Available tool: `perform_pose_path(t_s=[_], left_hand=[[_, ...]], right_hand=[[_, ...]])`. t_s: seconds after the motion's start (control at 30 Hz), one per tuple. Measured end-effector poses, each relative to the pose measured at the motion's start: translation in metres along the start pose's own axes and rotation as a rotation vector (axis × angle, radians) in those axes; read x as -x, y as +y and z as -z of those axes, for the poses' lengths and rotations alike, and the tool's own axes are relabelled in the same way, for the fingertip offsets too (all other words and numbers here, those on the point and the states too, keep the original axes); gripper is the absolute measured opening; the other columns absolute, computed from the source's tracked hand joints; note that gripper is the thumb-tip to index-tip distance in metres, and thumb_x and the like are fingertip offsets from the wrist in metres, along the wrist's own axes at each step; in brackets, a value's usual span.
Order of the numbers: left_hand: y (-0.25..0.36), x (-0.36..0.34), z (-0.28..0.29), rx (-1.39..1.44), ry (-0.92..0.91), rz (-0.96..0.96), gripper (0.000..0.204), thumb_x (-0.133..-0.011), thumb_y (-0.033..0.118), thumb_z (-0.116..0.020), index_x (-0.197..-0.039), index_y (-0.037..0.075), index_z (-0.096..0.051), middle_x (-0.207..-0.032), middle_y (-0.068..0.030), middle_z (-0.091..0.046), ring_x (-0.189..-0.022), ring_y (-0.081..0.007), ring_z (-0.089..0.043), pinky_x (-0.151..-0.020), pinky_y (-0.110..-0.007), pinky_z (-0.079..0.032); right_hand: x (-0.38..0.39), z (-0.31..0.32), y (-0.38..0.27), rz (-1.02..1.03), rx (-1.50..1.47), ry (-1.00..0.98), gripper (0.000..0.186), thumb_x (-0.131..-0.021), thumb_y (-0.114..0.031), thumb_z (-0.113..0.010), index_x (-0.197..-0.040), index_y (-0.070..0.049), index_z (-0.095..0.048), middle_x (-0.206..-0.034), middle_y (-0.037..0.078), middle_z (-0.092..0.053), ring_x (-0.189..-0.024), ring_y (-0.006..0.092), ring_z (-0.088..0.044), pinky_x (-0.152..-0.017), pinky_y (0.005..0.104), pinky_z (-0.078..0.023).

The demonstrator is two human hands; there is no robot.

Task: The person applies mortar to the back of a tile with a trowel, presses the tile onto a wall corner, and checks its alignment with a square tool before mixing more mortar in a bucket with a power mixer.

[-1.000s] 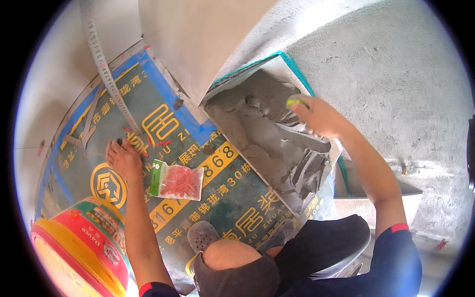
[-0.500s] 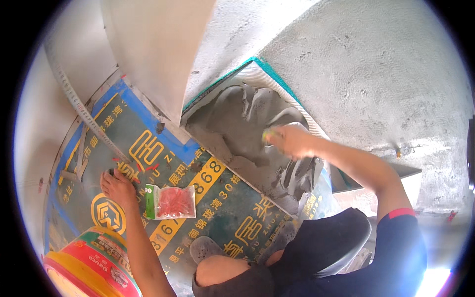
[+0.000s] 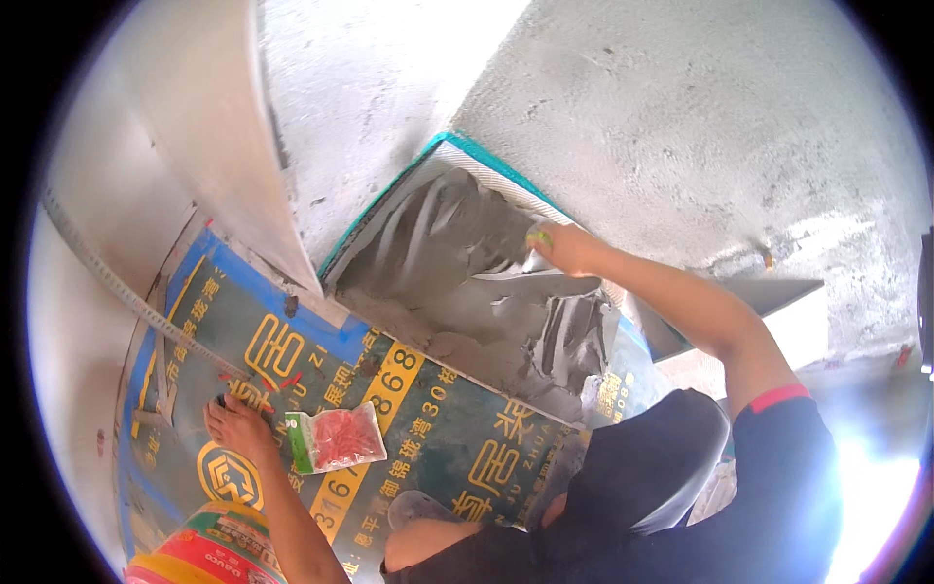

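Grey mortar (image 3: 418, 263) lies thick and ridged over a flat slab (image 3: 506, 190) with a ribbed pale surface and teal edging. Above its right part, my right hand (image 3: 569, 248) is closed around the yellow-green handle of a trowel (image 3: 538, 237). The blade is mostly lost against the wet mortar. At the left, my left hand (image 3: 238, 428) rests on the dark green printed floor sheet (image 3: 418, 487), fingers spread. A small dark thing, unclear, shows at its fingertips. Beside that hand lies a clear packet of red plastic pieces (image 3: 341, 438).
A red, yellow and green bucket (image 3: 209, 550) stands at the lower left. An extended tape measure (image 3: 126, 297) runs onto the sheet from the left. A pale panel (image 3: 214, 127) rises near the slab's left corner. Rough grey wall (image 3: 700, 127) bounds the far right.
The view has shifted, moving the slab left in the picture. Mortar on the slab's left and upper parts is now spread into long streaks. My left hand stays on the sheet.
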State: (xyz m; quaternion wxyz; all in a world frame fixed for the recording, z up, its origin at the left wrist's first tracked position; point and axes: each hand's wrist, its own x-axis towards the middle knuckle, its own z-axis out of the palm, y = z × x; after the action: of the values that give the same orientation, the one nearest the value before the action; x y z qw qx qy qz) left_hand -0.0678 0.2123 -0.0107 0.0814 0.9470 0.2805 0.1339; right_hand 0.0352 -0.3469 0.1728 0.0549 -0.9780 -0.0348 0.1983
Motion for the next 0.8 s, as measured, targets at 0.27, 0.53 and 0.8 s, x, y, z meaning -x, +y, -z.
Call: perform_pose_path(t_s=[0.27, 0.53, 0.8], left_hand=[[-0.020, 0.001, -0.007, -0.055, 0.053, -0.026, 0.045, -0.095, 0.037, -0.041, -0.117, -0.001, -0.050, -0.126, -0.0153, -0.048, -0.117, -0.0317, -0.044, -0.095, -0.045, -0.036], [-0.006, 0.002, -0.003, -0.139, 0.051, -0.065, 0.045, -0.095, 0.037, -0.041, -0.113, -0.003, -0.050, -0.122, -0.0195, -0.049, -0.112, -0.0349, -0.048, -0.089, -0.046, -0.040], [-0.006, -0.001, -0.003, -0.186, 0.039, -0.039, 0.044, -0.095, 0.036, -0.040, -0.112, -0.004, -0.049, -0.119, -0.0211, -0.050, -0.109, -0.0371, -0.048, -0.086, -0.047, -0.041]], right_hand=[[0.093, 0.040, 0.027, -0.582, -0.314, -0.230, 0.047, -0.092, -0.044, -0.043, -0.113, -0.004, -0.055, -0.084, 0.018, -0.061, -0.067, 0.0231, -0.062, -0.054, 0.0379, -0.048], [0.124, -0.027, 0.020, -0.969, -1.689, 0.187, 0.030, -0.094, -0.039, -0.043, -0.086, -0.013, -0.056, -0.064, 0.002, -0.050, -0.047, 0.0117, -0.047, -0.040, 0.0270, -0.038], [-0.014, -0.035, -0.030, -0.783, -1.978, 0.198, 0.037, -0.095, -0.042, -0.041, -0.082, -0.008, -0.048, -0.061, 0.005, -0.049, -0.044, 0.0141, -0.046, -0.039, 0.0290, -0.040]])
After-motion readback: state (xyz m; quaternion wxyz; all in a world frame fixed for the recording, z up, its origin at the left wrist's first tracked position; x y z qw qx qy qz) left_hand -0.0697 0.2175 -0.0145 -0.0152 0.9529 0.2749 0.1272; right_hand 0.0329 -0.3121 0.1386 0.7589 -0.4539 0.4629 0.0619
